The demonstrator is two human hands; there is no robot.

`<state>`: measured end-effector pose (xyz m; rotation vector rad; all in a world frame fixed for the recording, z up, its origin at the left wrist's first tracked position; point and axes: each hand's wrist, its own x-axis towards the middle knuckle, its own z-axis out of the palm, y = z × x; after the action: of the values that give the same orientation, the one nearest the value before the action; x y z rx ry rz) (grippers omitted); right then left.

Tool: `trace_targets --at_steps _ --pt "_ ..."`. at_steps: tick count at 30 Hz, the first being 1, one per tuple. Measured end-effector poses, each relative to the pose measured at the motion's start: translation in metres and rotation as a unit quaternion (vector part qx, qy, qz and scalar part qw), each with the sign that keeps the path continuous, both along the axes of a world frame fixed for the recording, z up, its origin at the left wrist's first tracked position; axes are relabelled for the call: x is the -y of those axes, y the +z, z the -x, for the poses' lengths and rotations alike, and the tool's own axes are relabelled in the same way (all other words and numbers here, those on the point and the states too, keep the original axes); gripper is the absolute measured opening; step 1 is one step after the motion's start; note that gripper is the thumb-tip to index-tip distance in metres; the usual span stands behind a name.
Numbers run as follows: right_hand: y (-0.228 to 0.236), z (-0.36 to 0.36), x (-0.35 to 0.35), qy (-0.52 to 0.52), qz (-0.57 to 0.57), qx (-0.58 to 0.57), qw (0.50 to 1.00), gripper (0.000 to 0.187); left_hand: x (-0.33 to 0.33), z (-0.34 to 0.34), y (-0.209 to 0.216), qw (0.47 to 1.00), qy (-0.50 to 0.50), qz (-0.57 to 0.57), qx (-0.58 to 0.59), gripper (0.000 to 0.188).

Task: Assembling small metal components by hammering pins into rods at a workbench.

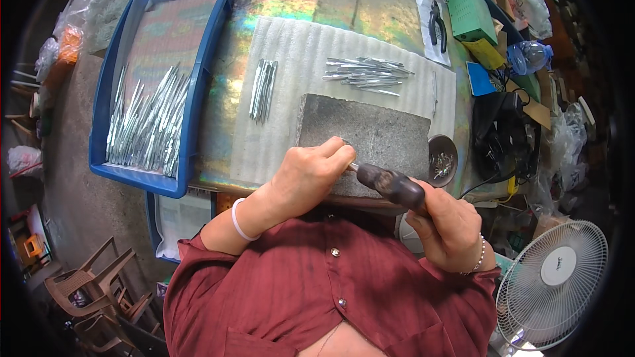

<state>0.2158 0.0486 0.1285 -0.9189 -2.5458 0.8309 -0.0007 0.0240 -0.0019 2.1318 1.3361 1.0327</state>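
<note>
My left hand is closed in a pinch above the near part of a grey stone block. A small silvery bit shows at its fingertips, mostly hidden by the fingers. My right hand is wrapped round the handle of a dark hammer, whose head points toward my left fingertips. On the white foam sheet beyond the block lie a neat bundle of thin metal rods and a looser pile of metal rods. A round bowl of small metal pieces stands right of the block.
A blue tray with many metal rods sits at the left. Black-handled pliers, a green box and a plastic bottle are at the far right. A white fan stands near right, brown chairs near left.
</note>
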Motion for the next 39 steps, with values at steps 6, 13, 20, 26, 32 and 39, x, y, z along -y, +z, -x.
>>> trace_targets --at_steps 6,13,20,26,32,39 --pt "0.026 -0.019 0.018 -0.005 0.034 -0.025 0.999 0.030 0.001 -0.002 0.002 1.000 -0.011 -0.002 0.007 0.015" --pt "0.060 -0.030 0.010 -0.006 0.073 0.139 0.988 0.038 -0.002 0.001 0.000 1.000 -0.024 0.001 0.009 0.016" --pt "0.029 -0.010 0.008 0.064 -0.135 0.183 0.972 0.044 -0.005 -0.001 0.003 0.999 -0.018 0.006 0.026 0.020" --pt "0.004 -0.018 -0.002 -0.043 -0.017 -0.062 0.997 0.049 -0.009 0.003 0.003 1.000 -0.007 0.012 -0.001 0.021" --pt "0.024 -0.023 0.023 -0.113 -0.109 -0.095 0.983 0.038 -0.005 -0.003 0.007 1.000 0.001 0.028 0.010 0.030" --pt "0.003 -0.014 0.006 0.010 -0.172 -0.122 0.977 0.024 -0.005 0.000 0.005 0.999 -0.002 0.043 0.019 0.020"
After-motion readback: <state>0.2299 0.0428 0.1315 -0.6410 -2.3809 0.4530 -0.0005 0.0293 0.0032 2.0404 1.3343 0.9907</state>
